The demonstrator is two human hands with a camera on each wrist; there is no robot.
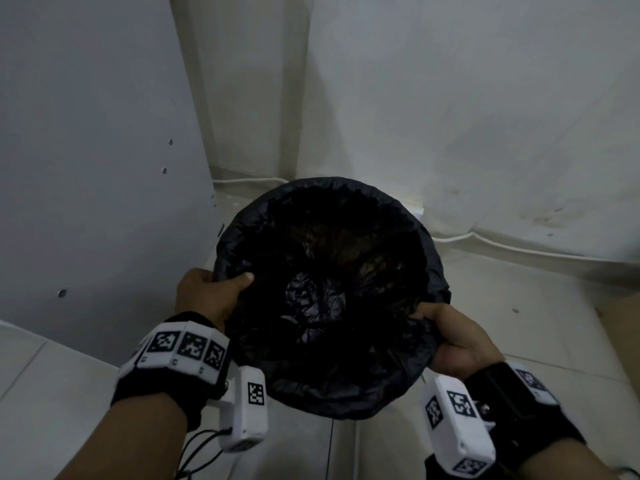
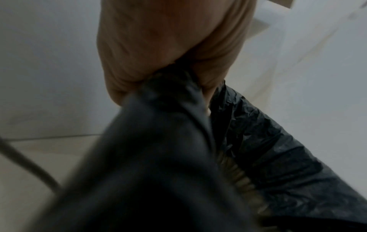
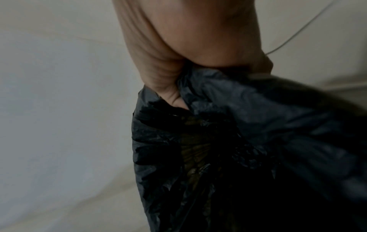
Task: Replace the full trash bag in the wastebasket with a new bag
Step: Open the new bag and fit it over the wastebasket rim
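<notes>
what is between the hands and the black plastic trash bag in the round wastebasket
Nothing visible. The left hand and right hand both already grip the black plastic trash bag where it folds over the rim of the round wastebasket.

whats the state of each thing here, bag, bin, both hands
black trash bag: open-mouthed, edge folded over the wastebasket rim, crumpled black plastic inside
wastebasket: lined, mostly hidden by the bag
left hand: grips the bag edge at the rim
right hand: grips the bag edge at the rim
</notes>
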